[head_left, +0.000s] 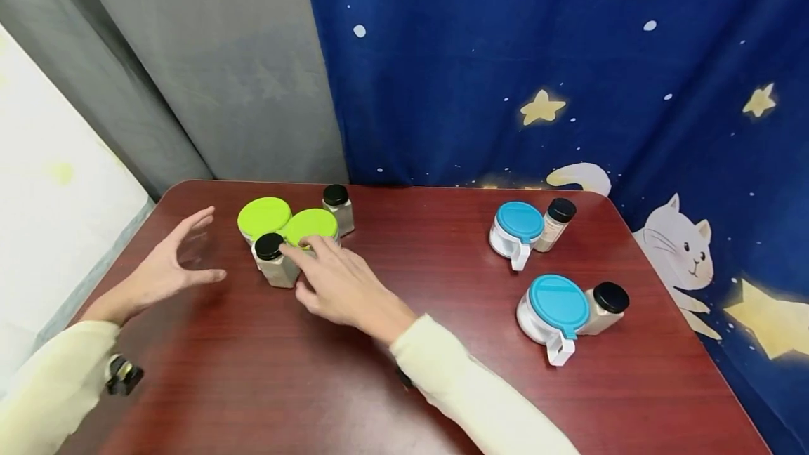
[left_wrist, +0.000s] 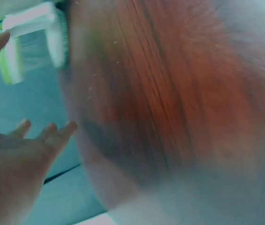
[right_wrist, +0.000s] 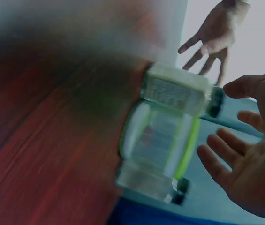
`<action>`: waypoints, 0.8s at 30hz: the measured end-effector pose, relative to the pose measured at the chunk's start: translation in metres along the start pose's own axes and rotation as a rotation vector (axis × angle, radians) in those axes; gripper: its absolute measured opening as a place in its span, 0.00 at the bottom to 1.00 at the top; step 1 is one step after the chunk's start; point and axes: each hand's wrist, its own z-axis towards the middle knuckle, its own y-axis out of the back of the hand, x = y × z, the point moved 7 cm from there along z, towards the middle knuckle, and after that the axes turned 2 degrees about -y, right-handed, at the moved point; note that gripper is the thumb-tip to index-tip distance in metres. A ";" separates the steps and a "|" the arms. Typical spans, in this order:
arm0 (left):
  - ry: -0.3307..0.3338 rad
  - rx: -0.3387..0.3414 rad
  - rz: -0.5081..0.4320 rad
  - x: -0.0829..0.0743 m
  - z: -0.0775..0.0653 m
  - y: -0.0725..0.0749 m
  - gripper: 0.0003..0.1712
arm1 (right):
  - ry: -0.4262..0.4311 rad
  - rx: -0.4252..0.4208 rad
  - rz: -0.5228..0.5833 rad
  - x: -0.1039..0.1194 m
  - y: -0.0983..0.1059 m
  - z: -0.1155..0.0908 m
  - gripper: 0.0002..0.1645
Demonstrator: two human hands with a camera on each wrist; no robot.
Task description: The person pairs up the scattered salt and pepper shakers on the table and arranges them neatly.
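Note:
Two jars with lime-green lids, a left one (head_left: 264,216) and a right one (head_left: 308,225), stand side by side at the table's back left. In front of them is a spice bottle (head_left: 279,272) with a black cap; a second black-capped bottle (head_left: 340,214) stands behind the right jar. My right hand (head_left: 346,288) hovers over the right jar and front bottle, fingers spread. In the right wrist view its thumb is right at the front bottle's cap (right_wrist: 215,101). My left hand (head_left: 158,271) is held left of the group, thumb and fingers apart, holding nothing.
On the right of the brown table (head_left: 411,378) stand two white pots with blue lids, one farther back (head_left: 520,223) and one nearer (head_left: 559,304). Beside each is a black-capped bottle, a back one (head_left: 553,227) and a front one (head_left: 604,309). Curtains (head_left: 436,76) hang behind.

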 end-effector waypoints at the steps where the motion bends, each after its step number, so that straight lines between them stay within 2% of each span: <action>1: 0.014 0.012 0.010 0.006 0.007 -0.005 0.67 | -0.016 0.018 -0.025 -0.001 -0.007 0.008 0.36; 5: -0.031 0.095 -0.029 0.007 0.033 -0.027 0.69 | -0.048 0.059 -0.112 -0.001 -0.029 0.026 0.37; 9: -0.119 0.154 0.059 -0.006 0.045 -0.038 0.64 | -0.035 -0.001 -0.119 0.002 -0.034 0.028 0.34; 12: -0.132 0.150 0.139 -0.011 0.048 -0.037 0.60 | -0.017 -0.057 -0.083 0.003 -0.031 0.023 0.33; 16: -0.070 0.130 0.143 -0.009 0.047 -0.034 0.61 | 0.002 -0.105 -0.002 0.001 -0.030 0.015 0.33; 18: -0.053 0.099 0.139 -0.007 0.046 -0.035 0.62 | 0.007 -0.123 0.046 -0.001 -0.031 0.011 0.33; 21: -0.055 0.050 0.147 -0.006 0.045 -0.035 0.62 | 0.000 -0.132 0.103 -0.005 -0.034 0.006 0.32; 24: -0.061 0.004 0.151 -0.004 0.045 -0.034 0.61 | -0.019 -0.104 0.145 -0.007 -0.036 0.005 0.31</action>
